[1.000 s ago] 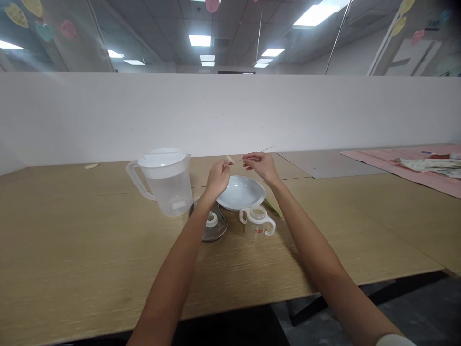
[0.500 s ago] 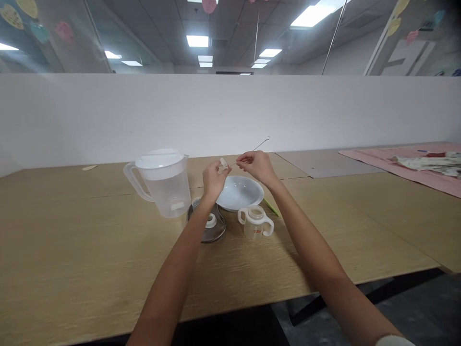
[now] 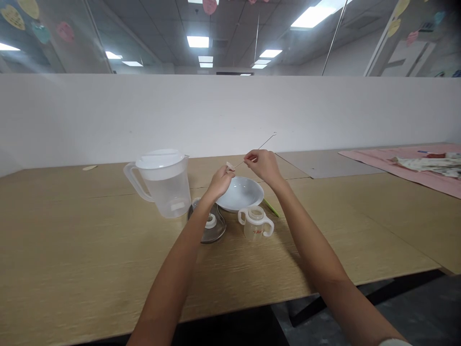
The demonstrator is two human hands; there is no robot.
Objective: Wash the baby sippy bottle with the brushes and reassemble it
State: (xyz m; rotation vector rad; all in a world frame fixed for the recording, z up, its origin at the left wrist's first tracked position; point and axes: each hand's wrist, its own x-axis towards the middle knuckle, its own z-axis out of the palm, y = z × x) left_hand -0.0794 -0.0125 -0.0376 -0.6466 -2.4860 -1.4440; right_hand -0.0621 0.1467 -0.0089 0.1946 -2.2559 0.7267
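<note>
Above the white bowl [image 3: 242,193], my left hand [image 3: 221,183] is closed on a small whitish piece [image 3: 230,166], whose exact kind I cannot make out. My right hand [image 3: 265,166] pinches a thin wire rod [image 3: 267,141] with a small loop or hook at its upper end. The rod slants down to the left, its lower end meeting the whitish piece. Nearer me stands a clear baby bottle [image 3: 255,229] with two white handles and an uncovered mouth. A steel kidney dish [image 3: 215,237], partly hidden by my left forearm, holds a white ring [image 3: 211,221] and a clear part.
A lidded translucent pitcher [image 3: 166,187] stands left of the bowl. A green stick [image 3: 271,207] lies right of the bowl. Far right, a pink cloth [image 3: 382,161] carries crumpled fabric. A white wall [image 3: 216,115] rises behind the table.
Both hands have shifted slightly right, carrying the whitish piece and the wire rod. The whitish piece has tilted, and my left hand has turned a little. The tableware has stayed put.
</note>
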